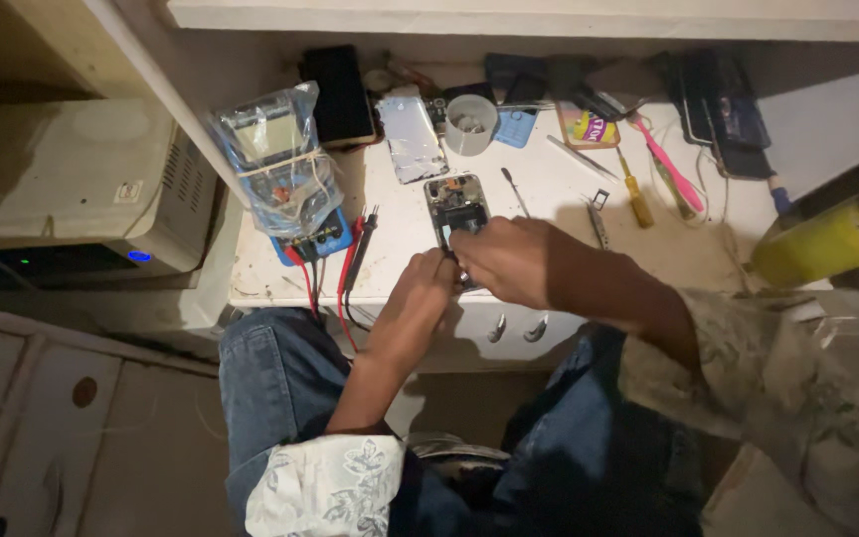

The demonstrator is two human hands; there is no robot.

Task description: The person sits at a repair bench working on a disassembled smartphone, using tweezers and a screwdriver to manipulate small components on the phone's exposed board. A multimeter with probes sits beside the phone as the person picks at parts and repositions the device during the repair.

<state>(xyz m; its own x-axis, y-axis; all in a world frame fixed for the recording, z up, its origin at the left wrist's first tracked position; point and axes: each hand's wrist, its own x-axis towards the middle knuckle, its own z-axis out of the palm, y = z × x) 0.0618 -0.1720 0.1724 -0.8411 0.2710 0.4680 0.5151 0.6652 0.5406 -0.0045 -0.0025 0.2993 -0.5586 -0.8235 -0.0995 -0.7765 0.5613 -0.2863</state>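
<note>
From the head camera, both hands meet at the near end of an opened phone [457, 209] that lies on the white worktop [559, 189], close to its front edge. The left hand [418, 298] comes up from the lap with its fingers curled against the phone's lower left corner. The right hand [509, 261] lies over the lower right part with fingers bent down onto it; whether it pinches a small part or a tool cannot be told, since the fingertips are hidden. The phone's far half shows bare, with its inner parts exposed.

To the left, a blue multimeter in a plastic bag [285, 174] sits at the worktop's left edge, its red and black probe leads [350, 264] trailing over the front edge just beside the left hand. Behind the phone lie a silver back cover [412, 137] and a small grey cup [470, 123]. To the right, a yellow screwdriver [635, 194] and a pink tool [670, 167] lie well apart from the hands, with bare worktop between.
</note>
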